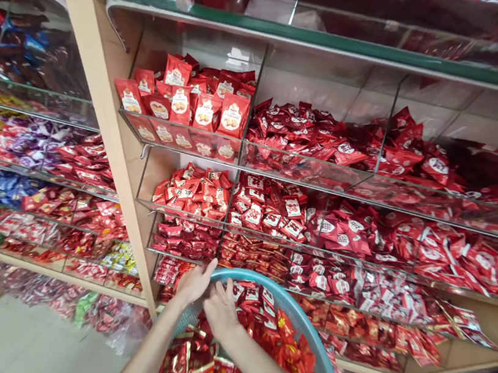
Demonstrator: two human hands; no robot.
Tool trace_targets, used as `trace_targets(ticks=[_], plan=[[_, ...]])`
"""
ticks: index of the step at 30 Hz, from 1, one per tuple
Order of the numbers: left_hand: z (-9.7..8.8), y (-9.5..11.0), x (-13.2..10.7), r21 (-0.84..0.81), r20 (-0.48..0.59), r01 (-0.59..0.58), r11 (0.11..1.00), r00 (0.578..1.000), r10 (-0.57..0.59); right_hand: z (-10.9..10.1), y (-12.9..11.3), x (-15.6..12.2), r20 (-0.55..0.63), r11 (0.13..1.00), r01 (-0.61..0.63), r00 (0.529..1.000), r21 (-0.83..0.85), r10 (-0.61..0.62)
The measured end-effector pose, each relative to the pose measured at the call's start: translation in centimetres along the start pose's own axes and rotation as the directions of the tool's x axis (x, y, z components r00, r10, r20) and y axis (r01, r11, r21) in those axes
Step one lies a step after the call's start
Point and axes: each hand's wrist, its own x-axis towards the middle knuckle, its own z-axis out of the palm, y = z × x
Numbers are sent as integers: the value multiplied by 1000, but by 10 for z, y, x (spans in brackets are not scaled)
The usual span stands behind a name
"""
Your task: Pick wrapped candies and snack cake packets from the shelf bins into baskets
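A light-blue plastic basket stands in front of me, filled with small red-wrapped packets and darker, gold-edged wrapped sweets. My left hand is over the basket's far left rim, its thumb stretched up and apart; its other fingers are partly hidden, and I see nothing held. Just to its right, my right hand reaches inside the rim, fingers loosely apart above the packets. Whether its fingertips touch any is unclear. Beyond both hands are the lowest shelf bins, with small red packets.
Clear-fronted shelf bins of red packets rise ahead. Larger red packets stand upper left. A wooden upright separates more bins of coloured sweets. A green-edged glass shelf crosses above. Bagged sweets lie on the pale floor.
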Motion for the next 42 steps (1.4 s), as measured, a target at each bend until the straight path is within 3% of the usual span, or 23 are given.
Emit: trace_targets(ticks=[6, 10, 12, 15, 19, 25, 30, 34, 37, 42], plan=[[2, -3, 1, -61, 49, -32, 998, 998, 35, -20, 8, -10, -39, 990, 136, 990, 29, -135], [2, -3, 1, -62, 43, -22, 998, 999, 25, -34, 19, -38, -80, 986, 153, 986, 69, -148], [2, -2, 0, -62, 42, -16, 998, 999, 19, -34, 29, -57, -78, 980, 109, 992, 164, -97], [1, 0, -1, -56, 45, -16, 998, 999, 19, -25, 43, -80, 14, 943, -53, 999, 330, 52], [0, 2, -2, -48, 42, -17, 999, 999, 19, -3, 50, -94, 96, 930, -187, 982, 317, 164], [-1, 1, -4, -82, 48, -38, 996, 998, 42, 15, 37, -95, 101, 925, -297, 955, 236, 280], [0, 0, -3, -83, 44, -46, 995, 998, 50, -20, 44, -84, -134, 974, -201, 968, 106, 214], [0, 1, -5, -76, 33, -35, 996, 999, 38, -49, 63, -64, -219, 967, -251, 942, 40, 254], [-1, 2, -6, -72, 31, -18, 997, 999, 20, -54, 73, -52, -214, 963, -270, 941, -5, 262], [-1, 2, -6, -58, 34, -32, 998, 999, 34, -45, 76, -41, -193, 967, -250, 952, -49, 236]])
